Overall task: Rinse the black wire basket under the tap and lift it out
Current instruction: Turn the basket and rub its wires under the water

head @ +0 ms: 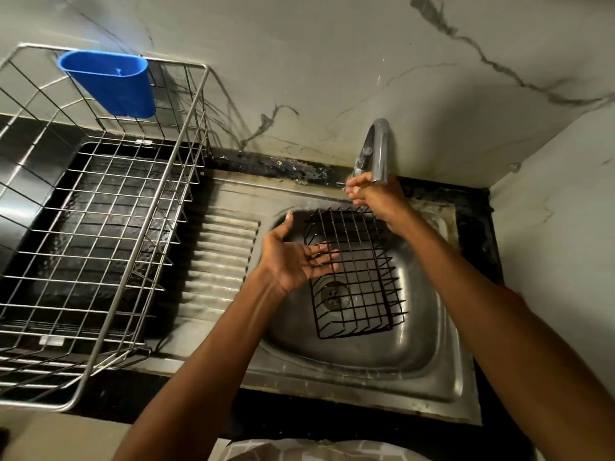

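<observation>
The black wire basket [356, 277] lies in the steel sink [416, 344], over the drain. My left hand [296, 257] is open, palm up, its straight fingers reaching over the basket's left edge. My right hand [372, 194] is up at the back of the sink, beneath the spout of the chrome tap [379, 148], with its fingers curled at the tap's base; the spout hides part of the hand. No water stream is visible.
A large steel wire dish rack [100, 227] stands on the left over a black tray, with a blue plastic cup holder [109, 81] hung on its back rim. A ribbed drainboard [219, 261] lies between rack and sink. Marble walls close the back and right.
</observation>
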